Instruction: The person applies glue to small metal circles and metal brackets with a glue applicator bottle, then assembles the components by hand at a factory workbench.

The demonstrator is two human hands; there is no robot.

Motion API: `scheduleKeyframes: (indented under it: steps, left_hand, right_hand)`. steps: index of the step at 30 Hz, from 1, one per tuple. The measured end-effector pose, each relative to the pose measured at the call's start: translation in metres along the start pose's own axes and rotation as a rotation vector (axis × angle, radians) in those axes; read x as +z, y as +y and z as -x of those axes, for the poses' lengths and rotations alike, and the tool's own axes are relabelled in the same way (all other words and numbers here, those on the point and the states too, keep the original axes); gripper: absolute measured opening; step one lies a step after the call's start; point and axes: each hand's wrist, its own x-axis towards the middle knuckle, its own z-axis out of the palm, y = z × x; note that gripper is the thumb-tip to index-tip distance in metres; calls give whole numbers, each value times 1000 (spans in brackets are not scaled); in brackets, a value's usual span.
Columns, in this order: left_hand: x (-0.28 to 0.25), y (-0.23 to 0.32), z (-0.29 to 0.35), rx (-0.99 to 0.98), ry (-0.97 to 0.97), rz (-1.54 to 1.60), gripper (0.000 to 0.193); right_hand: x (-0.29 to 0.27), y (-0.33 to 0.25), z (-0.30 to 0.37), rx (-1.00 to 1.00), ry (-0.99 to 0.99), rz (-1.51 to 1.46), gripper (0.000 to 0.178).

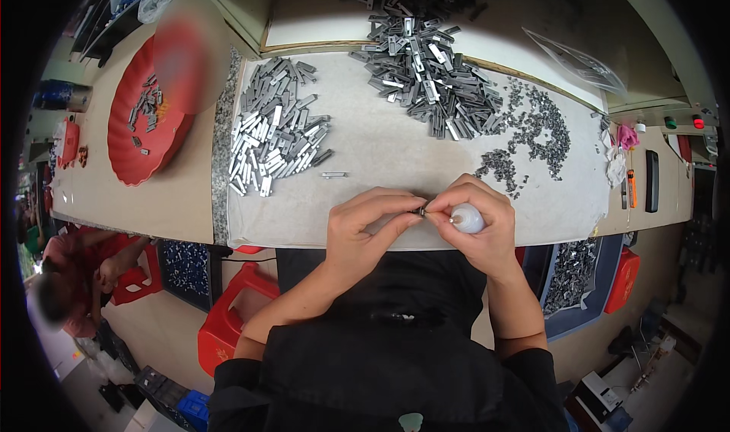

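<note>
Near the table's front edge, my left hand [363, 225] pinches a small dark metal piece [418, 211] between thumb and fingertips. My right hand [487, 223] meets it there, thumb and forefinger closed at the piece's other side. Tucked in the right palm is a small white squeeze bottle [468, 218], its narrow tip turned toward the left. Whether the right fingertips pinch a separate tiny part, I cannot make out. A single slim metal piece [334, 175] lies on the white sheet just beyond my left hand.
Slim metal pieces [277, 135] are heaped at left, with a bigger pile [433, 82] at the back. Tiny dark parts [540, 128] spread at right. A red scalloped tray [125, 154] stands left. A blue bin [612, 265] sits below right; a red stool [217, 325] below left, near a seated person.
</note>
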Motion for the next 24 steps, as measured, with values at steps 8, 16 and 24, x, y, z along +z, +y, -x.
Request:
scheduleKeyframes:
  steps: [8,16,24]
  left_hand:
    - [1,0,0,18,-3,-20,17]
    - [2,-2,2,50,-16,-115,16]
    - [3,-2,0,61,16,-89,14]
  right_hand:
    - [0,0,0,-14,18,36,17]
    - [-5,-2,-5,-8,-75,142,18]
    - [1,-4,-4,16,-27,120,15]
